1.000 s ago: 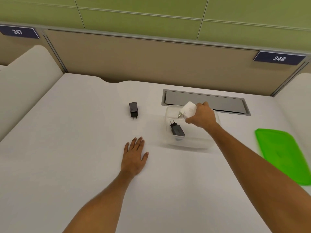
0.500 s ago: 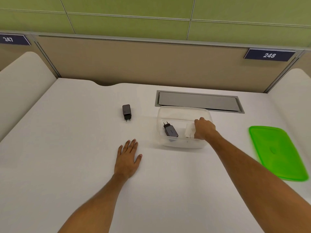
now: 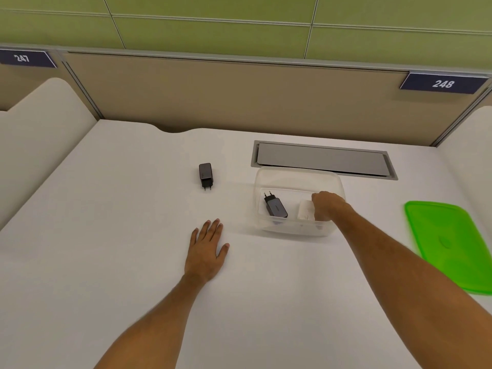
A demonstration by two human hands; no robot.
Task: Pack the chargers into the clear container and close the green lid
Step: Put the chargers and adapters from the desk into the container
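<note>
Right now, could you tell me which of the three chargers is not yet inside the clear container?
The black charger lying alone on the white desk, left of the clear plastic container; the other two are inside.

Single head-worn wide-angle view, looking forward and down over white desk (image 3: pixel 106 235) toward beige partition (image 3: pixel 239 102); forearms close below.

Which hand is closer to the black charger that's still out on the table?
Left. The left hand lies flat on the table, below the loose black charger. The right hand is farther right, inside the clear container.
</note>
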